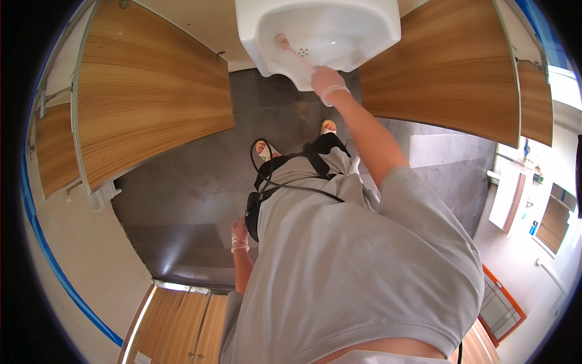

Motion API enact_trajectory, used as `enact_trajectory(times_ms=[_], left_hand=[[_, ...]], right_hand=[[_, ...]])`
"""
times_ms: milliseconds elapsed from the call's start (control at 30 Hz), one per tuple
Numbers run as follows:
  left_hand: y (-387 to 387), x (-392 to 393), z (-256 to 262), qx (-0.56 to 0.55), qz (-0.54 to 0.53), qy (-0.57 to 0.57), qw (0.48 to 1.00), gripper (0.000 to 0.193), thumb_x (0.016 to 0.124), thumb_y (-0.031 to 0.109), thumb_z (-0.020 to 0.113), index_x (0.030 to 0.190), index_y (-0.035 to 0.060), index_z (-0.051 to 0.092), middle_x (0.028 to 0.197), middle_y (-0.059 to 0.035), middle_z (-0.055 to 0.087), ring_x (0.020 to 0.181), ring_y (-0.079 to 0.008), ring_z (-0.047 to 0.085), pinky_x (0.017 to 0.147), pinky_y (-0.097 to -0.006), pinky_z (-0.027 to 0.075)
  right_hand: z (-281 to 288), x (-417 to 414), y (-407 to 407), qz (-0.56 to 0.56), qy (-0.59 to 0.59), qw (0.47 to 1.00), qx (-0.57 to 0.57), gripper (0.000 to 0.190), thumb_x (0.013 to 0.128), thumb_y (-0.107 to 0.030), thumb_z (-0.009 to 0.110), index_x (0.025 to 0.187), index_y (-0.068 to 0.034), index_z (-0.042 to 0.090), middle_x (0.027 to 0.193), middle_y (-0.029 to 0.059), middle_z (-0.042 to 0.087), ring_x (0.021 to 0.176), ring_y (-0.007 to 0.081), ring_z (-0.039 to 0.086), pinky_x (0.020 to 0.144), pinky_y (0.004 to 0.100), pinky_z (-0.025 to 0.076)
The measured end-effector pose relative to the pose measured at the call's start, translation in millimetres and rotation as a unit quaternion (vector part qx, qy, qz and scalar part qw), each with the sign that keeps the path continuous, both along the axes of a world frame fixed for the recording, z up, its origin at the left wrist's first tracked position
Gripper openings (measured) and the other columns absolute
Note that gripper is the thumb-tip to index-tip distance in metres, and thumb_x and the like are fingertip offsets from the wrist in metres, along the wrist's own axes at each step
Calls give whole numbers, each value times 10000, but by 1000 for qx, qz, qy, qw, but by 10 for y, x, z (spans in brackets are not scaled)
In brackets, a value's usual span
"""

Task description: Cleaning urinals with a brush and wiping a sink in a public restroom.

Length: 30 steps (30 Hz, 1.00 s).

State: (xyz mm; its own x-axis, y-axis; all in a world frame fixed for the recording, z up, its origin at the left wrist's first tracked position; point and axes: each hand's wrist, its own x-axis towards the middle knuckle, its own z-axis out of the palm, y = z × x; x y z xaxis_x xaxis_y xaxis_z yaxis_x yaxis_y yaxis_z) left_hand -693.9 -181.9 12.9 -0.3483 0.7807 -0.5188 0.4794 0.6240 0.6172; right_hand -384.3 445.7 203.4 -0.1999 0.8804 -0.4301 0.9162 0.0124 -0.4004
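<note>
My right hand [328, 83], in a clear disposable glove, grips the handle of a pink long-handled brush [301, 59]. It reaches over the front lip of a white ceramic urinal [318, 22]. The brush head touches or hovers just above the left side of the bowl, near the drain holes [303, 53]; which of these I cannot tell. My left hand [239, 234], also gloved, hangs low beside a black waist pouch [253, 216]. Its fingers are partly hidden, and no object shows in it.
Wood-grain partition panels flank the urinal, one on the left [154, 91] and one on the right [436, 68]. A black cable [300, 187] loops from the pouch across my body. Dark grey tiles [191, 182] cover the floor. Behind me stand wooden doors [182, 323]; a mirror [557, 218] is at right.
</note>
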Motion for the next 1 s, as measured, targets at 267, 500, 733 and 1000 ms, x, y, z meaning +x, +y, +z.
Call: enact_trajectory(times_ms=[267,500,733,1000], left_hand=[[1396,326,1463,-51,210,-140,966,271,880,310,565,873,57,663,687,35,542,529,-31,409,471,-195,302],[1335,263,1285,-121,263,-174,941,210,859,270,587,869,71,655,692,31,551,536,-57,447,476,-220,344],[987,122,783,97,4,39,995,217,871,261,584,877,51,636,671,3,560,522,-76,488,472,-224,396],[862,289,1080,8,246,-181,952,290,893,314,573,876,32,638,681,12,550,528,-68,467,457,-212,350]], right_hand=[[313,663,-80,-103,-63,993,1,282,896,-182,440,1059,-45,625,1074,187,640,1029,368,597,870,461,474],[357,801,-279,-96,-126,987,-11,284,900,-205,452,1059,-48,627,1093,193,637,1040,368,597,875,445,475],[-232,454,-437,-16,-53,997,-62,280,885,-196,464,1043,-39,635,1080,220,633,1029,379,596,882,452,471],[186,-60,-125,-7,-10,1000,-19,271,898,-207,455,1042,-58,630,1066,187,647,1026,352,613,877,438,483]])
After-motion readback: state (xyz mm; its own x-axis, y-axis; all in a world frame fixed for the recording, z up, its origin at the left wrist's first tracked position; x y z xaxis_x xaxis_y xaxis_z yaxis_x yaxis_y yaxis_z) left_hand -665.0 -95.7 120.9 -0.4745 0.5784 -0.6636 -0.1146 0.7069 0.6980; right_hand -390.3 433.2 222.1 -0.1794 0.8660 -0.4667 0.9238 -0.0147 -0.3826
